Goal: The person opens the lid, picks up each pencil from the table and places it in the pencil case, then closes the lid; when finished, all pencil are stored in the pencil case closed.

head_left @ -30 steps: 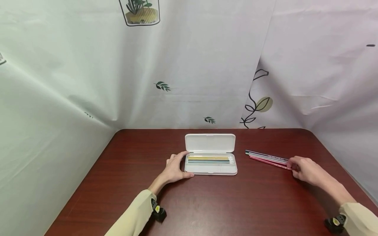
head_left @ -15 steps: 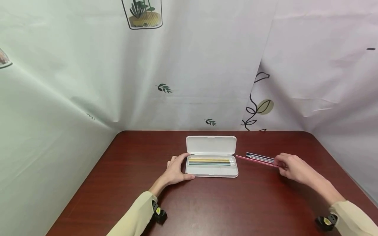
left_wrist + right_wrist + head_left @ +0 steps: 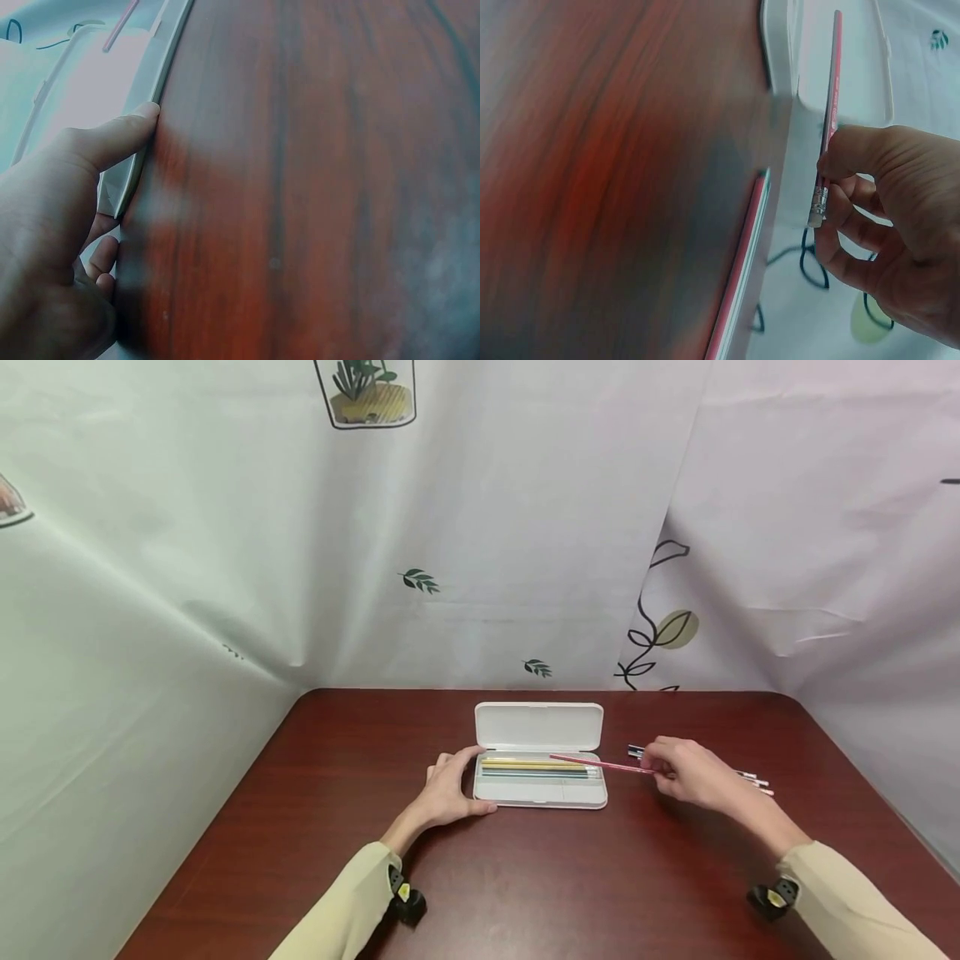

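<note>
A white pencil case (image 3: 517, 791) lies with its lid raised, several yellow and dark green pencils (image 3: 525, 767) in its rear compartment. My left hand (image 3: 441, 792) holds the case by its left end, thumb on the front edge and a finger near the hinge; the left wrist view shows the thumb (image 3: 127, 135) against the rim. Between thumb and fingers, my right hand (image 3: 693, 770) pinches a red pencil (image 3: 835, 82) near its white eraser (image 3: 815, 220). The pencil's far end reaches leftward over the rear right part of the case.
Several more pencils (image 3: 739, 262), one of them red, lie on the dark red-brown table (image 3: 570, 877) beneath my right hand, partly hidden by it in the head view. A white printed curtain (image 3: 480, 527) hangs behind the table.
My right hand has moved left from the loose pencils, bringing the red pencil from the table to over the case. My left hand has stayed on the case's left end.
</note>
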Motion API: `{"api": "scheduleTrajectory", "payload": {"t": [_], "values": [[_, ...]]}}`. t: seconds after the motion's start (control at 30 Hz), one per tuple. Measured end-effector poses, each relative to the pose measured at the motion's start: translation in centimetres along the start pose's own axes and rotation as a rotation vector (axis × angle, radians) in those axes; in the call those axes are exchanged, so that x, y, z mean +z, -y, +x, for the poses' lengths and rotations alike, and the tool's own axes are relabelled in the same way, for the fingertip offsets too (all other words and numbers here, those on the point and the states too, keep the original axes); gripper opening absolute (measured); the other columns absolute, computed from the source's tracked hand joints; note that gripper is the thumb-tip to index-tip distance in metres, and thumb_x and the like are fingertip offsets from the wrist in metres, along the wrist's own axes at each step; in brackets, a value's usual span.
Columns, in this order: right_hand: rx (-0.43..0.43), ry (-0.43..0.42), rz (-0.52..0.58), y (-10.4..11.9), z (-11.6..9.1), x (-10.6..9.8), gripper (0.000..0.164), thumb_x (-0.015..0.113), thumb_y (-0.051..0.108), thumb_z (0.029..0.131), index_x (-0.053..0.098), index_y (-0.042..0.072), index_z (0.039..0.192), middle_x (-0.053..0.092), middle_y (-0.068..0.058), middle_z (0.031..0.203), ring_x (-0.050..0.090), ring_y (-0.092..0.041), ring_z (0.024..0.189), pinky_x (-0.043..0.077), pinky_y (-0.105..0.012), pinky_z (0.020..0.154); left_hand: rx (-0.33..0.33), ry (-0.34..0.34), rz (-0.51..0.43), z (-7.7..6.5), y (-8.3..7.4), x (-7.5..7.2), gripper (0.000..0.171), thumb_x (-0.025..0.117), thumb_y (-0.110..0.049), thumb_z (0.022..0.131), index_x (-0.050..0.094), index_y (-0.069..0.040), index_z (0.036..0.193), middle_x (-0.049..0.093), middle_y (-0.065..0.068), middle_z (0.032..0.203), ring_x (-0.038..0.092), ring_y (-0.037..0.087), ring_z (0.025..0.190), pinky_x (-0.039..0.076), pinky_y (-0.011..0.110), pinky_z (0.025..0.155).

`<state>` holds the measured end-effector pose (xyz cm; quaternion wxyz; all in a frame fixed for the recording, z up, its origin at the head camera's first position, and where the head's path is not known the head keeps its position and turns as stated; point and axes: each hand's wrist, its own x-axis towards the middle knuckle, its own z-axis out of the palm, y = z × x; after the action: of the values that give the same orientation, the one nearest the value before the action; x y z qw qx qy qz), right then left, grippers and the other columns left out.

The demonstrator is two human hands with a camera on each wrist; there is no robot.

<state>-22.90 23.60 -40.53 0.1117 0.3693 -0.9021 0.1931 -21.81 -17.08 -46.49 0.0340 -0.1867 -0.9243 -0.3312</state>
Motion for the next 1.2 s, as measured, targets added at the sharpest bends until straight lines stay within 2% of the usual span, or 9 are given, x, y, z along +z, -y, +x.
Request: {"api": "scheduleTrajectory", "payload": {"t": [0.2, 0.47, 0.77, 1.07, 1.2], "values": [[0.009, 0.057, 0.003, 1.5, 2.3, 1.4, 0.026, 0.072, -0.008, 0.073, 0.067, 0.015, 0.085, 0.054, 0.009, 0.080, 0.051, -0.008, 0.069, 0.047, -0.029, 0.061, 0.008, -0.002, -0.004, 0.1, 0.1, 0.0, 0.092, 0.092, -0.036, 0.068, 0.048, -0.013, 0.145, 0.059, 0.006, 0.132, 0.045, 0.025, 0.110, 0.029, 0.046, 0.091], [0.000, 0.120, 0.040, 3.1, 4.7, 2.7, 0.021, 0.072, -0.006, 0.077, 0.067, 0.013, 0.086, 0.055, 0.006, 0.083, 0.050, -0.011, 0.071, 0.044, -0.028, 0.061, 0.010, -0.004, -0.005, 0.3, -0.1, -0.2, 0.092, 0.092, -0.036, 0.068, 0.048, -0.011, 0.145, 0.058, 0.007, 0.132, 0.045, 0.026, 0.111, 0.029, 0.047, 0.092], [-0.022, 0.164, 0.062, 4.0, 6.0, 4.0, 0.024, 0.071, -0.007, 0.077, 0.067, 0.015, 0.087, 0.058, 0.007, 0.084, 0.051, -0.011, 0.073, 0.045, -0.029, 0.064, 0.013, 0.001, 0.005, -0.2, -0.2, 0.0, 0.091, 0.092, -0.036, 0.068, 0.048, -0.011, 0.144, 0.059, 0.007, 0.132, 0.045, 0.026, 0.111, 0.029, 0.047, 0.091], [-0.036, 0.155, 0.062, 4.1, 6.8, 4.4, 0.025, 0.071, -0.009, 0.076, 0.066, 0.015, 0.084, 0.055, 0.007, 0.082, 0.050, -0.010, 0.071, 0.045, -0.027, 0.063, 0.032, -0.011, 0.003, 0.2, -0.4, -0.3, 0.092, 0.091, -0.037, 0.068, 0.048, -0.010, 0.145, 0.058, 0.006, 0.133, 0.045, 0.027, 0.111, 0.029, 0.047, 0.091], [-0.075, 0.170, 0.090, 4.3, 7.0, 4.9, 0.025, 0.069, -0.010, 0.075, 0.065, 0.013, 0.083, 0.055, 0.007, 0.081, 0.051, -0.009, 0.071, 0.046, -0.027, 0.062, 0.030, -0.011, 0.007, -0.4, -0.2, -0.1, 0.091, 0.091, -0.037, 0.068, 0.048, -0.010, 0.143, 0.059, 0.007, 0.132, 0.046, 0.027, 0.111, 0.030, 0.047, 0.090]]}}
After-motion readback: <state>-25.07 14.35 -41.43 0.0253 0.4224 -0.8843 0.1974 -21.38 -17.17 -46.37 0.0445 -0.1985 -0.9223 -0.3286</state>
